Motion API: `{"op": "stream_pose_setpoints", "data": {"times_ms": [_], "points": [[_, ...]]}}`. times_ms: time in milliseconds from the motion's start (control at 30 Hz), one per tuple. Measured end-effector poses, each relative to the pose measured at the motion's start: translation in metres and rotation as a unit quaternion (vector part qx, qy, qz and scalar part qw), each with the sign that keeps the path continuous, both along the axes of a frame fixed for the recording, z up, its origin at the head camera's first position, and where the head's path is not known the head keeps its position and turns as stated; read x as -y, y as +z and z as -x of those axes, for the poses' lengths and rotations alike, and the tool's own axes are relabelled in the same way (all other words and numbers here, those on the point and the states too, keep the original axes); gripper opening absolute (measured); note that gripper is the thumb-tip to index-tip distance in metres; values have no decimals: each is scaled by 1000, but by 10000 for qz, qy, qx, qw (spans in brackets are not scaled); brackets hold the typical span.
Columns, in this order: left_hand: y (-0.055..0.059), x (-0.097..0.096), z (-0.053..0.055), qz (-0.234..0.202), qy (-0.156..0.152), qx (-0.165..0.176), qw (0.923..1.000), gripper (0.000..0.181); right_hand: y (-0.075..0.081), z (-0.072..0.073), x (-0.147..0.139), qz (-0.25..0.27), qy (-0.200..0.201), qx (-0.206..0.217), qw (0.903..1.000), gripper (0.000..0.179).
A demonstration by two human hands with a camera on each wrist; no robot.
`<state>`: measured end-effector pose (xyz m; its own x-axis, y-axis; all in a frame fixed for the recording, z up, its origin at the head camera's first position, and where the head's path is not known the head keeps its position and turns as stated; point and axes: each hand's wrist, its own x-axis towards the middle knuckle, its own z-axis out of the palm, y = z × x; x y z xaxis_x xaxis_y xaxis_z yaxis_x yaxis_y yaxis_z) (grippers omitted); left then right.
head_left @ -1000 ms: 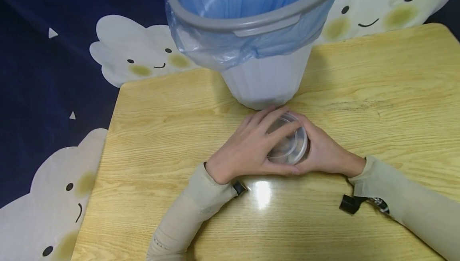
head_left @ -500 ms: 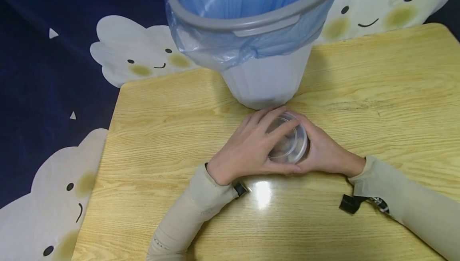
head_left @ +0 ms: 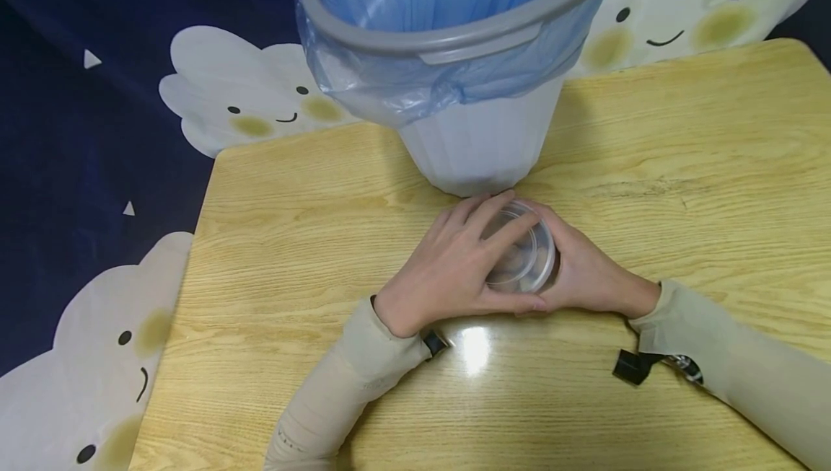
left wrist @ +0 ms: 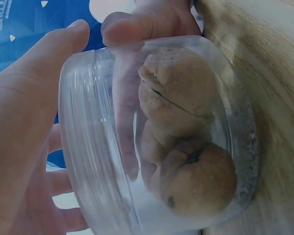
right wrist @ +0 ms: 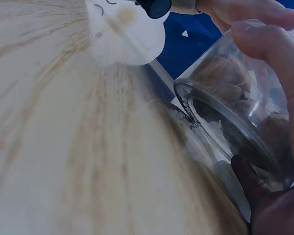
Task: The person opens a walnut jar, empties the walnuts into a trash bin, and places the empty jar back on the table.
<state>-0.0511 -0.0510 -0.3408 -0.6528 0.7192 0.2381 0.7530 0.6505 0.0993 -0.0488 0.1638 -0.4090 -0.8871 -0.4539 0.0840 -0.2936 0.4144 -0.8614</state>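
A clear plastic jar [head_left: 540, 258] with a round transparent lid [left wrist: 90, 132] is between both hands. Several walnuts [left wrist: 198, 181] lie inside near its base. From above, my left hand [head_left: 448, 262] grips the lid, its fingers spread over and around the rim. My right hand [head_left: 587, 269] holds the jar's side wall, the thumb curled round it close to the left thumb. Part of the underside shows in the right wrist view, so the jar seems tilted or slightly raised from the table; the fingers hide much of its far side.
A white bin [head_left: 483, 143] with a grey rim and a blue plastic liner [head_left: 454, 81] stands right behind the hands. The wooden table [head_left: 292, 240] extends to both sides. Behind it hangs a dark blue cloth [head_left: 97, 153] with smiling clouds.
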Motion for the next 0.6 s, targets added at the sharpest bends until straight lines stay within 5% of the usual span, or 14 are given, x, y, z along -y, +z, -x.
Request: {"op": "stream_pose_setpoints", "data": {"times_ms": [600], "points": [[4,4,3,-42,-209,184,9996,102,1,0,-1,146,28,253,9996,136]]}}
